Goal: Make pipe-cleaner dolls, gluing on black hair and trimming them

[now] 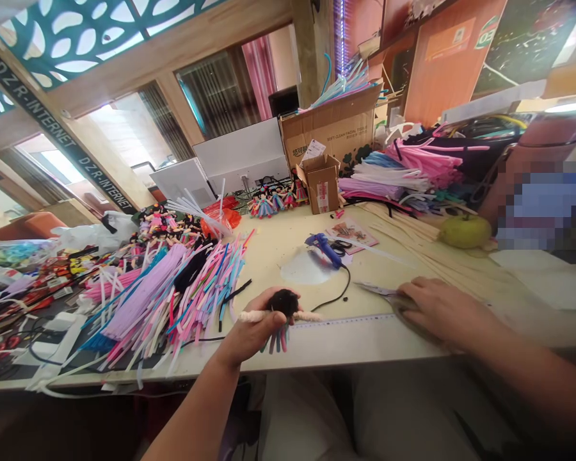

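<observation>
My left hand (254, 330) is closed around a small pipe-cleaner doll (282, 306) with a black fuzzy head, cream arms sticking out to both sides and blue and pink strands hanging below. It hovers over the front edge of the cream table (288, 243). My right hand (436, 307) lies on the table to the right, fingers curled over the handles of scissors (377, 290) whose blades point left. A blue glue gun (325, 247) with a black cord lies behind both hands.
A big heap of pink, purple and blue pipe cleaners (173, 288) fills the left. Finished dolls (273, 202), cardboard boxes (322, 182), more pipe cleaner bundles (403, 173) and a green pear (464, 231) sit further back. Another person (542, 192) sits at right.
</observation>
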### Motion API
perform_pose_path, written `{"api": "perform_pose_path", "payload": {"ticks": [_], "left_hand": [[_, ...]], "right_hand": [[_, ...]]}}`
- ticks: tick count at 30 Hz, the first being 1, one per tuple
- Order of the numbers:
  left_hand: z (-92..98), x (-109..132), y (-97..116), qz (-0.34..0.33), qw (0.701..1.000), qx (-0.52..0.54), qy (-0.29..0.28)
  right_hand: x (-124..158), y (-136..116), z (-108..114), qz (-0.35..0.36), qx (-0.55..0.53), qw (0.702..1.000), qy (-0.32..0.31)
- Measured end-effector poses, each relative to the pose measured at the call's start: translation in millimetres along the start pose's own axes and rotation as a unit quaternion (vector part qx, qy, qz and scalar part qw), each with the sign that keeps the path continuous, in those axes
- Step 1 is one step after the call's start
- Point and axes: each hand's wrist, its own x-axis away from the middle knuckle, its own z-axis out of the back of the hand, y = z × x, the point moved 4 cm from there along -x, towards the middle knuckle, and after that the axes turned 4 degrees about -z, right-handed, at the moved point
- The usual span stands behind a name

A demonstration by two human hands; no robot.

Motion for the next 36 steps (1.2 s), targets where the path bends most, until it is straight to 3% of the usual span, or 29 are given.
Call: {"api": "perform_pose_path", "payload": {"ticks": [3,7,9,12,17,23,36], "left_hand": [[-6.9,-2,6,-0.008,1.000,-0.001,-0.011],[-16.8,-2,12,0.034,0.998,-0.035,-0.029],[-21.1,-3,16,0.046,0.995,-0.081,-0.029],[-25.8,-6,23,0.021,0.985,-0.173,-0.013],[-31.7,-8,27,-0.062,0.965,-0.257,-0.011],[-33.1,-7,25,-0.074,0.945,-0.318,0.003],[-35.8,-8,14,0.038,0.987,-0.159,0.006]], "right_hand": [[4,-36,15,0.056,-0.012,0.998,0.011],[15,-116,56,0.159,-0.211,0.964,0.039],[19,-145,70,0.170,-0.284,0.941,0.071],[17,-169,67,0.143,-0.366,0.916,0.081],[7,-178,44,0.069,-0.424,0.900,0.077],[2,-176,36,0.020,-0.492,0.870,0.036],[-19,-170,16,-0.005,-0.589,0.807,-0.049]]}}
